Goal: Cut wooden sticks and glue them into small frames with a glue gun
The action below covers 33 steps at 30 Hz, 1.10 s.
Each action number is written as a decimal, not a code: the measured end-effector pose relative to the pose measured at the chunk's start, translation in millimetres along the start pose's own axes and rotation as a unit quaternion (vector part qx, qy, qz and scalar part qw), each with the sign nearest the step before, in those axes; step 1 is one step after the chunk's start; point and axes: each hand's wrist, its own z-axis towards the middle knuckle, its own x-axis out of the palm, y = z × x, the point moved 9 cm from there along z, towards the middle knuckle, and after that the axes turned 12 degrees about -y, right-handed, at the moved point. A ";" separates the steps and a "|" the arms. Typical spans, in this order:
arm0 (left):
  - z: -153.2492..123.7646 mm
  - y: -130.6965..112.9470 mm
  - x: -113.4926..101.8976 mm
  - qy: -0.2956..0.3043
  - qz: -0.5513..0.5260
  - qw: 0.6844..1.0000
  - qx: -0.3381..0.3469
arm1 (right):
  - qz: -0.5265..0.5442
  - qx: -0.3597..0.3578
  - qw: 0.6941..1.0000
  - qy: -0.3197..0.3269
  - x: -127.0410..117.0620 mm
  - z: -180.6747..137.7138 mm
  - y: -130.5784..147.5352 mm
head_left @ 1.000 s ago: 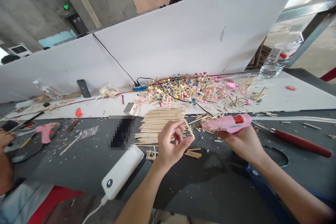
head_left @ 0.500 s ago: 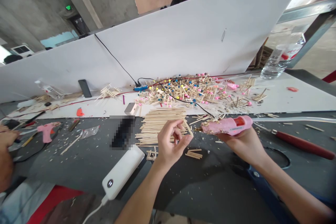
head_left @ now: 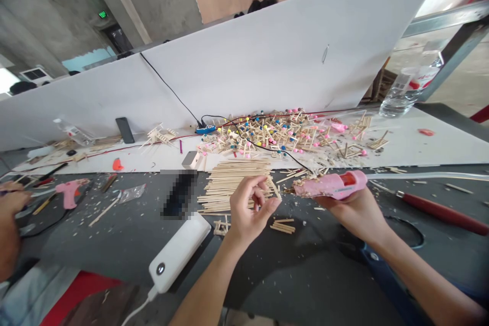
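My left hand (head_left: 254,209) pinches a thin wooden stick (head_left: 275,188) between thumb and forefinger, just at the right end of a loose layer of long wooden sticks (head_left: 233,186). My right hand (head_left: 355,209) grips a pink hot glue gun (head_left: 330,186), whose crusted nozzle points left toward the stick. The gun's tip and the stick are close but apart. A few short sticks (head_left: 282,226) lie below my left hand, beside a small glued stick piece (head_left: 219,226).
A heap of matchstick structures with coloured heads (head_left: 275,135) sits on a white board behind the sticks. A white power bank (head_left: 179,252) lies near my left arm. A red-handled tool (head_left: 443,216) lies to the right. A co-worker's hand (head_left: 11,204) shows at far left, near another pink glue gun (head_left: 71,192).
The view has drifted slightly, and the glue gun sits a little lower and more level in my right hand. My left hand keeps nearly the same pinch.
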 end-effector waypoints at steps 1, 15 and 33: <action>-0.1 0.1 -0.1 0.000 0.001 1.000 0.000 | 0.001 0.009 1.000 0.000 0.2 0.2 -1.7; -0.3 2.2 -0.7 0.001 -0.001 1.000 -0.005 | 0.010 0.026 1.000 -0.004 0.1 -0.3 -6.5; 0.0 3.0 -1.7 0.000 0.021 1.000 0.013 | -0.008 0.182 0.980 -0.076 -26.5 14.6 -11.2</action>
